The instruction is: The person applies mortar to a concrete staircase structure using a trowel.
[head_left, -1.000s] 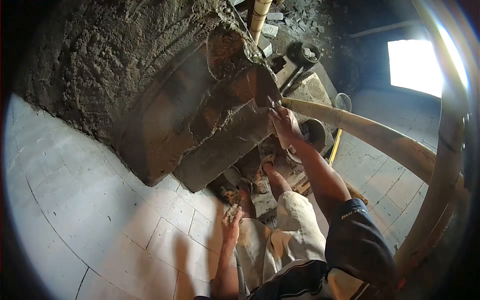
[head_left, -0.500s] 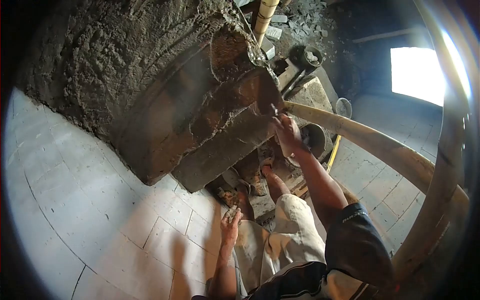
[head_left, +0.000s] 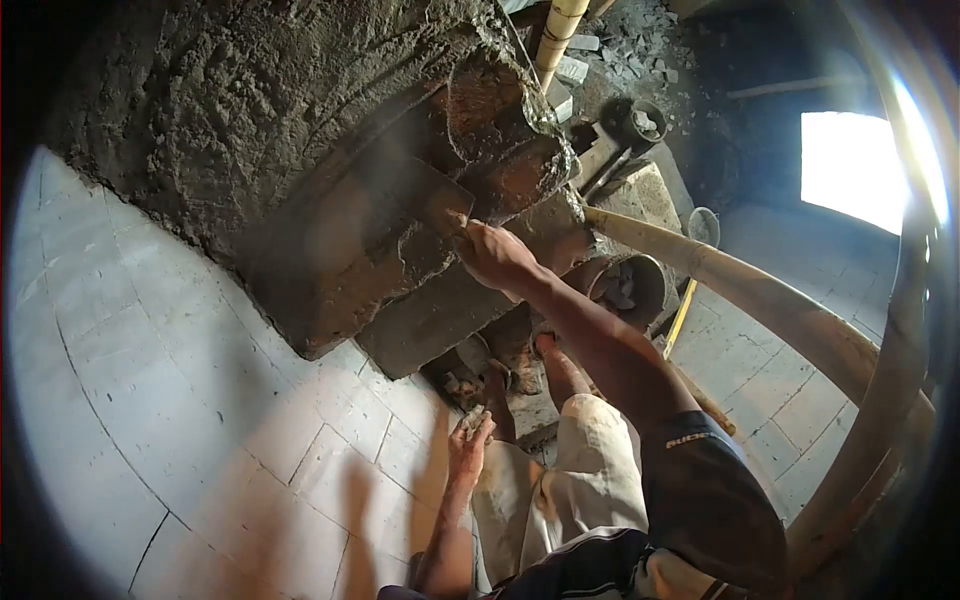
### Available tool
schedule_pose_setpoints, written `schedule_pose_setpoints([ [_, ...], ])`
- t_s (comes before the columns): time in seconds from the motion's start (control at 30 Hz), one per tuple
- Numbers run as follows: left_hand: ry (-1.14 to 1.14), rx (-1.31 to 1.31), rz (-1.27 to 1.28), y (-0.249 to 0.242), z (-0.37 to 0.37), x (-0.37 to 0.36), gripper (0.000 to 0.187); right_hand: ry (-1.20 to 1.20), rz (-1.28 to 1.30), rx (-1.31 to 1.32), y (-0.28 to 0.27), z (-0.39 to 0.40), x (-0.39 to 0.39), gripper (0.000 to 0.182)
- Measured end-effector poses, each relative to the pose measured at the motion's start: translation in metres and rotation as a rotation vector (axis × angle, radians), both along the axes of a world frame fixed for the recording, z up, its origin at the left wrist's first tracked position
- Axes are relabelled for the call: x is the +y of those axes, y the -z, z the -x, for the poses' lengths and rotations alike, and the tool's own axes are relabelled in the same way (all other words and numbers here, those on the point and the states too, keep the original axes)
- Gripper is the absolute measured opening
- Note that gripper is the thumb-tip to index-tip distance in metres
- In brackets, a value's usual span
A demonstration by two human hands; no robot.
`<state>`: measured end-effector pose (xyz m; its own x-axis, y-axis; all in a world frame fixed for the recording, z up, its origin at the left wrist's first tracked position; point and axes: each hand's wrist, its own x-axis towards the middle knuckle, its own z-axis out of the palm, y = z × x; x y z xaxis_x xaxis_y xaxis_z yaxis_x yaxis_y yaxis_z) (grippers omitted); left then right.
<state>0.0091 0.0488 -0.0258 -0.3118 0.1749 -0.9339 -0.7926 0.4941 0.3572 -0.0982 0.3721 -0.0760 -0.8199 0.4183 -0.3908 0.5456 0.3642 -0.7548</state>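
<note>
My right hand [head_left: 497, 258] is closed around the handle of a trowel [head_left: 440, 200], whose flat blade lies close against the wet, brown mortar surface [head_left: 340, 265]. Motion blurs part of the blade. Rough grey mortar [head_left: 250, 110] covers the upper area, while a smoother strip [head_left: 430, 325] runs along the lower edge. Down by my knee, my left hand [head_left: 467, 450] has its fingers closed on a pale, crumbly lump [head_left: 474, 422] that looks like mortar.
Pale block walls [head_left: 250, 400] flank the work. Bamboo poles [head_left: 740, 275] curve across the right side. Below are a bucket with rubble [head_left: 630, 285], a smaller bucket [head_left: 645, 122] and a yellow strip [head_left: 680, 318]. Broken pieces [head_left: 635, 45] litter the ground; bright light enters an opening [head_left: 850, 165].
My right hand has swept left and slightly down across the mortar with the trowel, away from the right edge. My left hand stays low with its lump. The view has shifted slightly.
</note>
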Motion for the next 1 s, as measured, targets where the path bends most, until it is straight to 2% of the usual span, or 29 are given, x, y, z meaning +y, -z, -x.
schedule_pose_setpoints([
  [0.1,-0.035,0.028,-0.051,-0.002,0.003,0.000,0.045,0.085,0.057,-0.133,-0.009,0.004,0.014,0.022],
  [0.13,-0.044,0.029,-0.051,-0.003,0.005,-0.001,0.045,-0.354,-0.527,0.005,0.058,0.000,0.028,0.030],
  [0.17,-0.031,0.035,-0.041,-0.003,0.005,-0.002,0.044,-0.127,-0.182,-0.209,0.076,-0.010,0.048,0.028],
  [0.23,-0.028,0.037,-0.036,-0.004,0.003,-0.004,0.043,-0.195,-0.618,-0.037,0.117,-0.014,0.089,0.028],
  [0.27,-0.011,0.031,-0.015,-0.003,0.003,-0.005,0.042,-0.204,-0.626,-0.034,0.096,-0.010,0.102,0.028],
  [0.33,-0.010,0.027,0.006,-0.004,-0.001,-0.006,0.042,-0.033,-0.210,-0.107,0.030,0.009,0.127,0.026],
  [0.37,-0.050,0.018,0.000,-0.004,-0.003,-0.007,0.040,-0.044,-0.215,-0.103,0.031,0.013,0.126,0.026],
  [0.43,-0.098,0.012,-0.008,-0.004,-0.007,-0.011,0.039,0.404,0.124,-0.146,0.046,0.017,0.121,0.029],
  [0.47,-0.109,0.020,-0.019,-0.002,-0.010,-0.014,0.038,0.400,0.119,-0.144,0.057,0.010,0.113,0.029],
  [0.53,-0.124,0.029,-0.039,0.000,-0.010,-0.010,0.038,0.121,0.027,0.340,0.081,-0.015,0.092,0.032],
  [0.57,-0.134,0.022,-0.019,-0.005,-0.009,-0.006,0.037,0.115,0.024,0.337,0.066,-0.021,0.081,0.032],
  [0.63,-0.148,0.005,0.006,-0.008,-0.011,-0.006,0.037,0.166,0.154,-0.054,0.026,-0.025,0.060,0.034],
  [0.67,-0.144,-0.002,0.001,-0.008,-0.011,-0.009,0.037,0.162,0.155,-0.060,0.043,-0.033,0.065,0.034],
  [0.7,-0.141,-0.003,-0.003,-0.007,-0.011,-0.010,0.036,0.290,0.171,0.008,0.072,-0.043,0.076,0.035],
  [0.73,-0.149,-0.002,0.002,-0.004,-0.013,-0.014,0.036,0.416,0.191,0.076,0.050,-0.031,0.074,0.036],
  [0.77,-0.139,0.012,-0.007,0.000,-0.016,-0.018,0.036,0.597,0.478,-0.019,0.019,-0.032,0.078,0.037],
  [0.8,-0.129,0.030,-0.019,0.003,-0.016,-0.020,0.036,0.743,0.388,-0.055,0.044,-0.027,0.088,0.036],
  [0.87,-0.100,0.020,-0.007,0.002,-0.014,-0.020,0.039,0.756,0.452,0.079,0.072,-0.018,0.097,0.036],
  [0.93,-0.067,0.008,0.012,0.003,-0.011,-0.020,0.041,0.669,0.573,0.228,0.052,0.009,0.083,0.038],
  [0.97,-0.051,0.020,0.007,0.004,-0.010,-0.019,0.042,0.691,0.703,0.187,0.038,0.026,0.073,0.038],
  [1.0,-0.036,0.029,0.006,0.002,-0.011,-0.020,0.043,0.685,0.719,0.180,0.042,0.038,0.057,0.038],
])
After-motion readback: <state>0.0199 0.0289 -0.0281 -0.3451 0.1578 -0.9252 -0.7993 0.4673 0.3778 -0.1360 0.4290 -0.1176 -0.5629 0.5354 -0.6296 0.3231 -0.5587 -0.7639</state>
